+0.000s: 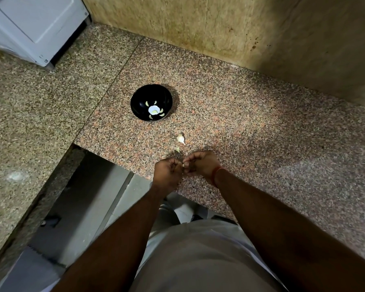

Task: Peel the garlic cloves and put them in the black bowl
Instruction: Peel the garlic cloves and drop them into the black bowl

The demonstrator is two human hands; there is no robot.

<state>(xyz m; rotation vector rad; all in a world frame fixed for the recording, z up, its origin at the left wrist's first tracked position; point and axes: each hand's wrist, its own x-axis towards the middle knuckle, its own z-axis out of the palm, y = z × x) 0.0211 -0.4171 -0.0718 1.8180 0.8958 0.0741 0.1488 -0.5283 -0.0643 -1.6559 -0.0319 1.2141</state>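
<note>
While the black bowl point(151, 102) sits farther back on the granite counter point(251, 127) with several peeled cloves point(155, 111) inside, the left hand point(168, 171) and right hand point(200, 164) meet with curled fingers, pinching a small garlic clove point(183, 165) between them. An unpeeled clove point(180, 139) lies just beyond the hands.

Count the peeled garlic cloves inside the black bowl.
5 in the black bowl: two above its white centre, one on the centre, two at the lower edge. None looks hidden.

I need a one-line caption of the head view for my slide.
Both hands, left hand and right hand, pinch a garlic clove above the granite counter; peeled cloves lie in the black bowl.
</note>
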